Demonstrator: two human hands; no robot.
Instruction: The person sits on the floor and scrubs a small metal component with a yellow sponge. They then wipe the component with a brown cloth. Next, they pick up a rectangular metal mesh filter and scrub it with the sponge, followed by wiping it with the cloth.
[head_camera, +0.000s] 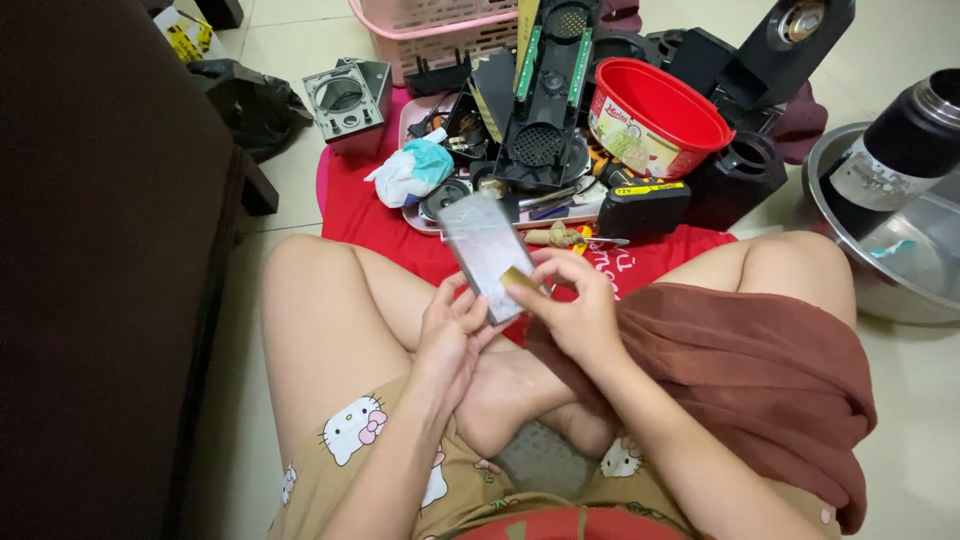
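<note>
I sit cross-legged on the floor. My left hand (452, 330) holds the lower end of a small clear plastic bag (483, 250), which stands tilted above my legs. My right hand (570, 300) pinches a small gold-brown flat piece (518, 279) at the bag's lower right edge. Both hands meet over my crossed ankles. A brown cloth (760, 370) lies over my right thigh.
On a red cloth (350, 205) ahead lie a black speaker housing (545, 95), a red plastic bowl (655, 120), a black boxy part (642, 208), a white-teal rag (415, 170) and small tools. A pink basket (430, 30) stands behind. A steel basin (900, 250) with a black flask (905, 140) is right. Dark furniture (100, 270) fills the left.
</note>
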